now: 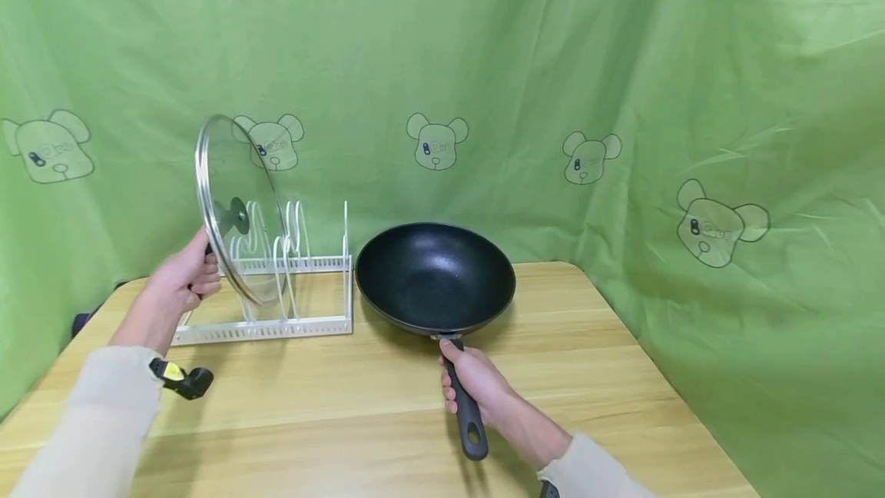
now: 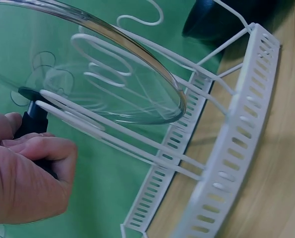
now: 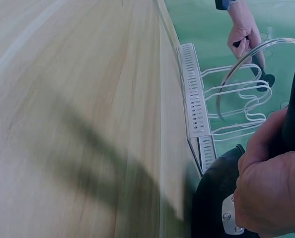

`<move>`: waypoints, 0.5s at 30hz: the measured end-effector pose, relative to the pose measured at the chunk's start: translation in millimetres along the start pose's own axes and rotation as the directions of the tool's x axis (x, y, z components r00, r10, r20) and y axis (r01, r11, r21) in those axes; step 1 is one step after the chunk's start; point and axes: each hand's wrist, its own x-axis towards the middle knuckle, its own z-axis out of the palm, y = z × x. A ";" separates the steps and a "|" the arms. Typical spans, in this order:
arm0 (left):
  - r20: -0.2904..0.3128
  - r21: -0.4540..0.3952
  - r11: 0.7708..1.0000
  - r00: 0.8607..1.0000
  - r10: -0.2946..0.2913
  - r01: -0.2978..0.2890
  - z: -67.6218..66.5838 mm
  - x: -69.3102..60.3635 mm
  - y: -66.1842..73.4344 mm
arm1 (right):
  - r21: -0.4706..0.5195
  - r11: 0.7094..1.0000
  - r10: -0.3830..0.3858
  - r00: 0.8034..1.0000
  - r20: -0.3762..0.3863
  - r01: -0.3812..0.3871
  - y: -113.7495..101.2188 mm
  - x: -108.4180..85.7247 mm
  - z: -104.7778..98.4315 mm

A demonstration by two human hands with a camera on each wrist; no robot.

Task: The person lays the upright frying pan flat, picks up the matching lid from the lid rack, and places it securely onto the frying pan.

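Observation:
My left hand (image 1: 183, 275) grips the black handle (image 2: 34, 119) of a round glass lid (image 1: 228, 167) with a metal rim. The lid stands nearly upright, its lower part among the wire loops of a white rack (image 1: 276, 329). Whether its rim touches the rack's base I cannot tell. With my right hand (image 1: 479, 383) I hold a black wok (image 1: 435, 279) by its long handle (image 1: 472, 425), thumb along the top. The wok faces up, right of the rack. In the right wrist view, the hand hides part of the wok (image 3: 212, 196).
A wood-grain table (image 1: 332, 413) lies under everything. Green cloth (image 1: 498, 60) with bear-head drawings hangs behind the table and along its sides. A black device (image 1: 185, 380) is strapped to the left wrist.

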 end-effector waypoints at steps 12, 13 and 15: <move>-0.032 0.025 0.994 0.994 0.106 -0.105 11.0 -24.2 28.5 | -0.003 1.000 0.013 1.000 -0.007 -0.013 0.3 0.2 -0.3; -0.041 0.032 0.992 0.992 0.121 -0.120 12.6 -26.6 31.4 | -0.002 1.000 0.013 1.000 -0.006 -0.013 0.3 0.3 -0.1; -0.070 0.064 0.988 0.987 0.142 -0.138 16.2 -31.7 37.4 | -0.001 1.000 0.015 1.000 -0.003 -0.015 0.4 0.9 0.1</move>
